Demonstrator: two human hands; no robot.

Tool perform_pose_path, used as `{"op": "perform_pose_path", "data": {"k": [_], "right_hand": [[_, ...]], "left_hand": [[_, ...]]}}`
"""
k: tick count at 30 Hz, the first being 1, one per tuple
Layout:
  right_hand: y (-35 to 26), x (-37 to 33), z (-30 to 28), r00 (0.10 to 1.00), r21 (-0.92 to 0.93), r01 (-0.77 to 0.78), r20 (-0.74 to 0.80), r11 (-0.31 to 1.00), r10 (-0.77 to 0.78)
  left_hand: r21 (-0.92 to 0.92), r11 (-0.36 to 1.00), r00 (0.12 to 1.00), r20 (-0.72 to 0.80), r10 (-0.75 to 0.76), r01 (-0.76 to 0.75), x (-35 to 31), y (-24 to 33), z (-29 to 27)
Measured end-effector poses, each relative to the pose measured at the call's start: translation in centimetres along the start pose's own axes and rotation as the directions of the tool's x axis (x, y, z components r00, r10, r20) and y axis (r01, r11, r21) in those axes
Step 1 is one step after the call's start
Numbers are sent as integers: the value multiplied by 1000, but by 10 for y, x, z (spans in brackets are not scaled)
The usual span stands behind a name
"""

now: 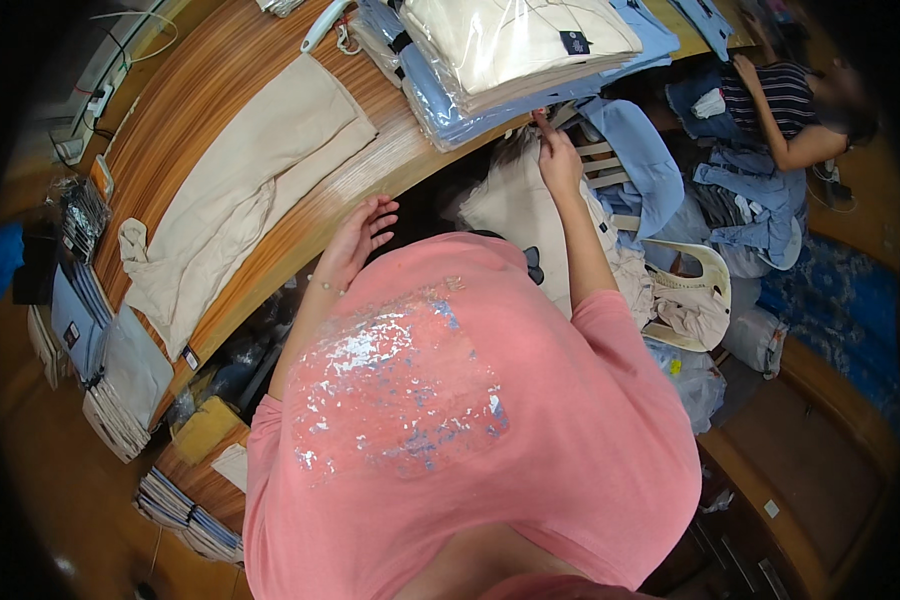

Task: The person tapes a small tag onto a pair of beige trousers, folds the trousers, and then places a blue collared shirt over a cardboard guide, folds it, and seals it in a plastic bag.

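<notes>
My left hand (358, 238) is at the near edge of the wooden table, its fingers loosely curled and apart, with nothing in them. Flat on the table to its left lies a pair of cream trousers (240, 190), folded lengthwise. My right hand (560, 160) reaches past the table's edge, beside a pile of cream garments (510, 195) on a chair. Its fingers look closed together; whatever they may hold is too small or hidden to name. Just beyond its fingertips stands a stack of folded garments in clear bags (510, 45), cream on top and light blue below.
Light blue garments (640, 160) hang over a chair back on the right, near a cream plastic chair (705, 290). Another person (785, 110) stands at the far right. Bundles of folded clothes (185, 510) lie lower left. A white-handled tool (322, 25) rests on the table (220, 75).
</notes>
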State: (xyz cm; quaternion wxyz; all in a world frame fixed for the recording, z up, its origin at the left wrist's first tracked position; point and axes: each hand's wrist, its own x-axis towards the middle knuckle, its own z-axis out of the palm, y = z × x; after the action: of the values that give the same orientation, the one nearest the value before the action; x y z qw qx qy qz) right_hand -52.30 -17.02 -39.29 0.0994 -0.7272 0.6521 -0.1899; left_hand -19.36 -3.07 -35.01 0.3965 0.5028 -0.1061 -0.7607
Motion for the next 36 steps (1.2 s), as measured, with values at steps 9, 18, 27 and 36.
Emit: {"op": "perform_pose_path", "data": {"k": [9, 18, 27, 36], "right_hand": [[2, -4, -1, 993, 8, 88, -79, 996, -87], [3, -9, 4, 986, -52, 32, 165, 998, -23], [6, -2, 8, 987, 94, 17, 160, 995, -32], [7, -16, 9, 993, 295, 102, -88, 950, -80]], "left_hand": [[-7, 1000, 1000, 25, 1, -1, -1, -1, -2], [-9, 1000, 1000, 0, 23, -23, -7, -2, -2], [-15, 998, 998, 0, 57, -57, -11, -7, -12], [5, 989, 989, -12, 145, -145, -14, -5, -11]]}}
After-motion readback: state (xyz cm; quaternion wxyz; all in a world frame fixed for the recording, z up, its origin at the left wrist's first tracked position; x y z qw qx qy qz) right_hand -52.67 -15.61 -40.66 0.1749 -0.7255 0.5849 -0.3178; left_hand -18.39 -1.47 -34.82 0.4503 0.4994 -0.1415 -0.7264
